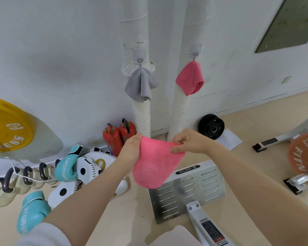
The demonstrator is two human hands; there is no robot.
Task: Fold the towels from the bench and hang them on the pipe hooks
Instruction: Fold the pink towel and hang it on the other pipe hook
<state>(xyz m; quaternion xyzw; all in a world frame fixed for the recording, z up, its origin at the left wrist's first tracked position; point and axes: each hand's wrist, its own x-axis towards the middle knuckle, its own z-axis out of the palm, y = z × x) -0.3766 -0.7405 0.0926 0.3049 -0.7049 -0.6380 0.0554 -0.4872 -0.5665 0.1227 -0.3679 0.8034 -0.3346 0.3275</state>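
While both pinch its top edge, left hand (132, 150), right hand (188, 142), pink towel (154, 167).

White wall (60, 50), scuffed, grey smudges. Dark panel (290, 22) set in wall top right. Floor (256, 125) pale beige, meets wall at a low skirting. Yellow plate (7, 125) leaning at left wall. Two red extinguishers (118, 137) on floor against wall. Black plate (211, 126) propped at wall base, white sheet (229, 138) on floor beside it. Teal gloves (68, 166) and white pads (91, 167) on floor at left, row of dark handles (25, 174) beside them. Slotted metal base (187, 192) in centre floor. Orange plate (302, 158) on bar at right edge. Light even, diffuse.
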